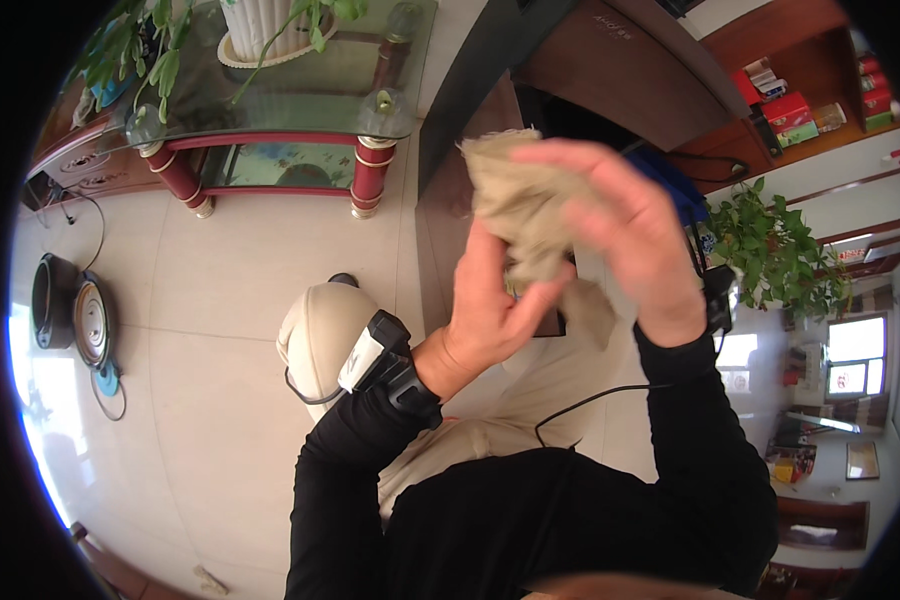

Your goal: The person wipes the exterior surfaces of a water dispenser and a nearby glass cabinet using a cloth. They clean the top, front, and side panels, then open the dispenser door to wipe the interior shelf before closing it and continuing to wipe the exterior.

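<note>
A crumpled tan cloth [521, 195] with a frayed edge hangs between my two hands, in front of a dark brown cabinet. My left hand [487, 300] is under its lower part, thumb and fingers spread around the fabric. On the cloth's right side is my right hand [622, 217], blurred, with its fingers reaching over the fabric; whether they grip it is unclear. Each wrist wears a black strapped device. Behind the hands, a dark box-like thing is partly hidden.
A glass-topped table [270, 112] with red legs stands at the upper left, bearing a potted plant [262, 30]. A black pot [52, 300] and a round lid-like part [91, 319] are on the floor at left. A leafy plant [772, 247] is at right.
</note>
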Demonstrator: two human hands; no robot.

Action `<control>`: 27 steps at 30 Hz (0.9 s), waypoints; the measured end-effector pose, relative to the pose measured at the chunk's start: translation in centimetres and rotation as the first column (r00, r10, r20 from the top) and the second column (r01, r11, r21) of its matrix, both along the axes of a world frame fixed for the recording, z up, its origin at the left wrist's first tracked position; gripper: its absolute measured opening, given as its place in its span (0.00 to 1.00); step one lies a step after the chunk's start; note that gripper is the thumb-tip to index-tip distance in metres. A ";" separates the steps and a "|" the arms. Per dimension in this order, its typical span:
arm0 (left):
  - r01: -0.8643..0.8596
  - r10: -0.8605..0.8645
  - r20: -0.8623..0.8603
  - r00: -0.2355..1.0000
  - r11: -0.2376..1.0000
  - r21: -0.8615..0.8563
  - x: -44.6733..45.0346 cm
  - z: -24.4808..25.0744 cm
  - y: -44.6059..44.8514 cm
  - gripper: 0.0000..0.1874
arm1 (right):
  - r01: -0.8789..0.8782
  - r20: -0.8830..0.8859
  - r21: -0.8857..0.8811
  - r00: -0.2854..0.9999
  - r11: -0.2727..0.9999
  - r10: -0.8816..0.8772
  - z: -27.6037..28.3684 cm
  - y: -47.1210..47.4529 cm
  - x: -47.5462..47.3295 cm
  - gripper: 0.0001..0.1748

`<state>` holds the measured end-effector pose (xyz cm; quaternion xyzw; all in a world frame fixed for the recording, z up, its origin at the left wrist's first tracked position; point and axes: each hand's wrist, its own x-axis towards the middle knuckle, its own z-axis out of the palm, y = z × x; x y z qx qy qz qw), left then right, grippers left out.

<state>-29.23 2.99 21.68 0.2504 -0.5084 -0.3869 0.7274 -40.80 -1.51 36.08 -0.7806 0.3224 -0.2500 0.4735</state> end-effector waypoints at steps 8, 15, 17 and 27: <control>-0.518 0.601 -0.073 0.796 0.738 0.433 3.5 -8.1 -7.1 0.21 | 0.128 -0.228 -0.480 0.937 0.868 -0.265 -7.3 2.6 -1.1 0.41; -0.303 0.347 -0.042 0.937 0.867 0.396 0.2 -7.2 -9.7 0.22 | 0.157 -0.415 -0.558 0.797 0.815 -0.438 -11.3 4.5 -3.9 0.44; -0.251 0.292 -0.176 0.940 0.942 0.221 -0.1 -5.6 -9.6 0.22 | 0.220 -0.400 -0.540 0.782 0.812 -0.478 -11.3 3.1 -5.1 0.44; -0.337 0.155 0.327 0.932 0.703 0.626 -8.8 -18.2 -12.6 0.21 | 0.481 -0.306 -0.332 0.759 0.811 -0.575 -12.6 -1.0 -9.5 0.39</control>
